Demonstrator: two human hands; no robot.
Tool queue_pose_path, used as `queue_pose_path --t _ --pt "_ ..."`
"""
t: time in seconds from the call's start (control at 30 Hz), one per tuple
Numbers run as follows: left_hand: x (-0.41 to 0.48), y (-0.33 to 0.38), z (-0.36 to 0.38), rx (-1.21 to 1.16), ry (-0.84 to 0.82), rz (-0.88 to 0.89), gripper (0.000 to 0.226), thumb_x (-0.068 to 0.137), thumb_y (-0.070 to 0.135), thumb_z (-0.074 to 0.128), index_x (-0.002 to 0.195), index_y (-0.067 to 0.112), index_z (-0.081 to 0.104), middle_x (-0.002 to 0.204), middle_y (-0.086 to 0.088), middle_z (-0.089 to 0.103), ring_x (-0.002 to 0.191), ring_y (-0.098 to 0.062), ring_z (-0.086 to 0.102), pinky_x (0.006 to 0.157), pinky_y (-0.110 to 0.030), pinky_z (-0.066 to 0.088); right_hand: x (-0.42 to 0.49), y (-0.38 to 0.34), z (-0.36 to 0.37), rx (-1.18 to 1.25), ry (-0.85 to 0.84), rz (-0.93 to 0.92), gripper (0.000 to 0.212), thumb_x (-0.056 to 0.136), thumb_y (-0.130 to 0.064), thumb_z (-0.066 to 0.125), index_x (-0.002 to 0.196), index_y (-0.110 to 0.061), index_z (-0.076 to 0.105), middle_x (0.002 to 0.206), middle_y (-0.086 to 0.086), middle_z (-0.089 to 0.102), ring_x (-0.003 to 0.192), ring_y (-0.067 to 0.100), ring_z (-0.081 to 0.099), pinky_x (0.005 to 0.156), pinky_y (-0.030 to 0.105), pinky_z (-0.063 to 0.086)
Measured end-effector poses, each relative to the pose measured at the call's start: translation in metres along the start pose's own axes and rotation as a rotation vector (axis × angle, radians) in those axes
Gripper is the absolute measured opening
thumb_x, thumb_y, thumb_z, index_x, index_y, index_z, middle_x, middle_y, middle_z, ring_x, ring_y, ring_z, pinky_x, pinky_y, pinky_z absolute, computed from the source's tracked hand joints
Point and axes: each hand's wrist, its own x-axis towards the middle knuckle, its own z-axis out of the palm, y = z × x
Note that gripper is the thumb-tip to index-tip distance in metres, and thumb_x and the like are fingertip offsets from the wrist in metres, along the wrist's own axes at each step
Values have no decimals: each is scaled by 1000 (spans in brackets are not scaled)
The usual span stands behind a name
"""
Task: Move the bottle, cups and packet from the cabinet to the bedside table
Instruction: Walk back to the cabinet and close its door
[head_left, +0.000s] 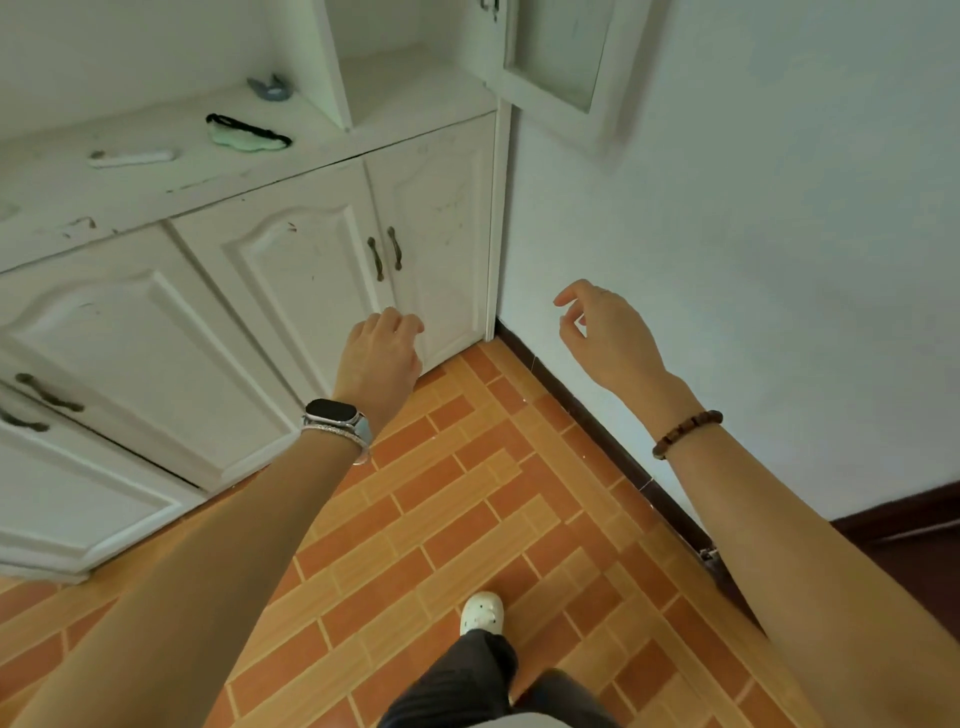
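Holding both arms out fwd, we grip nothing; left hand (382, 353), fingers loosely curled & empty, hangs just in front of the white panelled wooden cabinet (291, 249), near its lower doors; right hand (605, 332), fingers slack & empty, hovers by the pale plastered wall (753, 208); cabinet stands ahead-left on the orange brick-pattern tile floor (467, 499); a green pad w/ black strap (247, 134) lies on its counter; bottle, cups, packet: can't tell where.
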Motion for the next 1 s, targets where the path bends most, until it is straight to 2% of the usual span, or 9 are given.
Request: queue_pose_path --t 0.27,0.47,1.0 --pt "86 -3 21 30 21 55 27 82 1 57 109 6 60 102 -13 61 91 -32 59 87 -43 45 74 33 6 3 -5 1 23 97 -20 52 120 -16 55 102 3 64 96 20 60 84 34 52" --pt "147 -3 42 74 52 40 27 82 2 58 108 5 60 100 -13 61 91 -31 59 87 -43 44 142 71 1 -34 -25 -22 22 97 -20 51 118 -16 55 103 4 65 95 22 61 84 39 53" --pt "316 18 74 176 164 -108 25 78 -1 59 102 4 62 91 -13 62 81 -31 59 80 -44 46 348 126 -25 -131 -42 -332 20 96 -17 51 113 -13 60 105 6 66 91 24 59 81 40 51"
